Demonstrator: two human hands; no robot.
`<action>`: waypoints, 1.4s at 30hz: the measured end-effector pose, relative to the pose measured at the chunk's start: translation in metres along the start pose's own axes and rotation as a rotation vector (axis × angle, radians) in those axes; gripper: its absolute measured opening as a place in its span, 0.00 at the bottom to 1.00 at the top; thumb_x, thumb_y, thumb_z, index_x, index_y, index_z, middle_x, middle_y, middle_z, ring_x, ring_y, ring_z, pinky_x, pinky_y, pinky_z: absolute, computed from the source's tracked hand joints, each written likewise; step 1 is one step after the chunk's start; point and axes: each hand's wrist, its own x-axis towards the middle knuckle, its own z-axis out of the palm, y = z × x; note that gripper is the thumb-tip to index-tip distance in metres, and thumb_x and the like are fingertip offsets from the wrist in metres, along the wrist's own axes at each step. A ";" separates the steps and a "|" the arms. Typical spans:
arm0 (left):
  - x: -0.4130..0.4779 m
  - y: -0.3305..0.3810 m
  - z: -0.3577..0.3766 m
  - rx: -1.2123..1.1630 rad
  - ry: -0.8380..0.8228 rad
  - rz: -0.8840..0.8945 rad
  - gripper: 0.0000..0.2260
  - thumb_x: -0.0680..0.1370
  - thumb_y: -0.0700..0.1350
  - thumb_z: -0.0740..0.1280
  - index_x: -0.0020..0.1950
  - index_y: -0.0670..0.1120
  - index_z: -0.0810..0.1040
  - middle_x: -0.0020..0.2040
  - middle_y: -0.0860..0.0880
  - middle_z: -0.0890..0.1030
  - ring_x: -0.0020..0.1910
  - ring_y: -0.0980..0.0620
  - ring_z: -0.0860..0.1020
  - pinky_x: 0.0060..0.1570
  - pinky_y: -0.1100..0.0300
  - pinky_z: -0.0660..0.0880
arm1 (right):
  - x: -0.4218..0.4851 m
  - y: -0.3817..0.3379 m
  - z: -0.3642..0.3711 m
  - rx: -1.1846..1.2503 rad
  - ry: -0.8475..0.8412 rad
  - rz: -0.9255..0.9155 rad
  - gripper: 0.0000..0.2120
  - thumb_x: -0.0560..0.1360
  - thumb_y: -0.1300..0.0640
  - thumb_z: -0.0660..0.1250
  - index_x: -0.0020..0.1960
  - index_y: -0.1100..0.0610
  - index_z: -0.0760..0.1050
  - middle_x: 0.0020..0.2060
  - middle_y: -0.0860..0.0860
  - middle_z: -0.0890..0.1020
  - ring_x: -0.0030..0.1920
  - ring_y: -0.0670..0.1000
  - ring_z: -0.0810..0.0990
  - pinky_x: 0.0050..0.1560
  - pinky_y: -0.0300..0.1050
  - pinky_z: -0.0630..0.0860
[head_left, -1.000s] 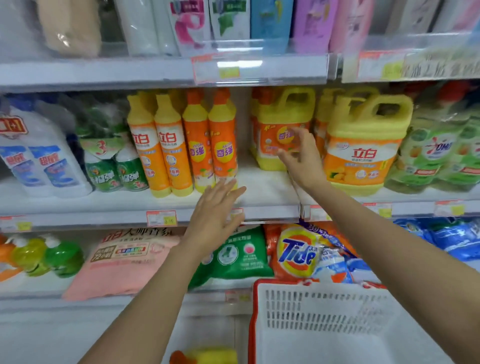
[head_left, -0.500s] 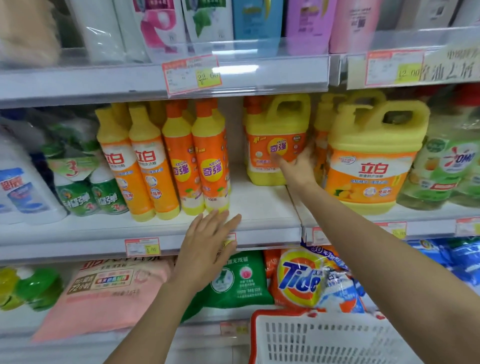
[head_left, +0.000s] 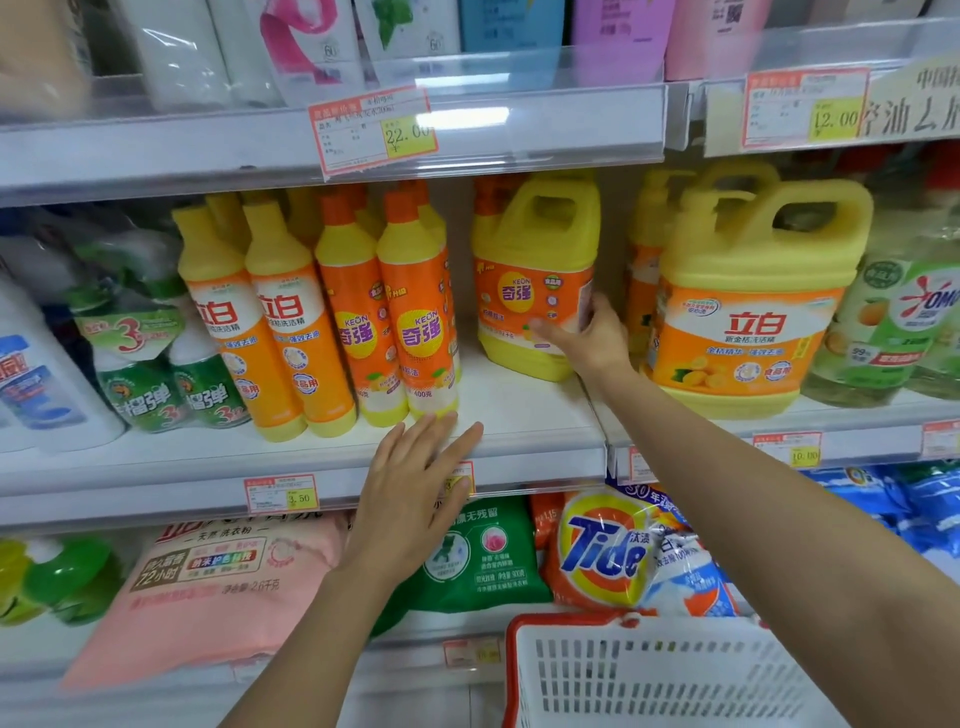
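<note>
A yellow detergent jug (head_left: 522, 280) with an orange label and a top handle stands at the back of the middle shelf (head_left: 524, 410). My right hand (head_left: 592, 340) holds its lower right corner, thumb across the label and fingers curled round the side. My left hand (head_left: 415, 499) lies flat with straight fingers over the shelf's front edge. It sits just below two slim orange bottles (head_left: 415, 317) and holds nothing.
A bigger yellow jug (head_left: 753, 317) stands right of my right hand. Slim yellow-orange bottles (head_left: 249, 322) and green bottles (head_left: 156, 384) fill the left. Bags of washing powder, among them a Tide bag (head_left: 602, 551), lie below. A white basket with a red rim (head_left: 649, 675) sits at the bottom right.
My right hand has reached deeper into the shelf and closed on the jug's lower right corner. My left hand stays at the shelf edge. The view has moved closer.
</note>
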 end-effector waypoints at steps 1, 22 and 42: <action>0.000 0.000 0.000 0.001 0.001 -0.001 0.22 0.83 0.52 0.58 0.78 0.56 0.62 0.77 0.51 0.64 0.77 0.51 0.58 0.77 0.56 0.42 | -0.004 0.000 -0.001 -0.059 0.006 -0.037 0.35 0.67 0.45 0.79 0.68 0.55 0.71 0.62 0.53 0.81 0.60 0.54 0.81 0.63 0.54 0.77; 0.013 0.050 -0.057 -0.882 0.279 -0.469 0.25 0.76 0.62 0.64 0.71 0.55 0.70 0.69 0.57 0.72 0.65 0.62 0.72 0.62 0.60 0.72 | -0.109 -0.031 -0.068 0.325 -0.277 0.075 0.16 0.72 0.47 0.74 0.55 0.56 0.79 0.44 0.49 0.86 0.36 0.46 0.85 0.28 0.41 0.78; -0.054 0.105 -0.119 -1.437 0.079 -0.785 0.33 0.61 0.55 0.78 0.65 0.51 0.78 0.56 0.48 0.84 0.53 0.49 0.83 0.48 0.49 0.81 | -0.205 -0.055 -0.105 0.360 -0.547 0.071 0.32 0.68 0.42 0.74 0.68 0.46 0.66 0.52 0.42 0.82 0.50 0.45 0.85 0.53 0.45 0.81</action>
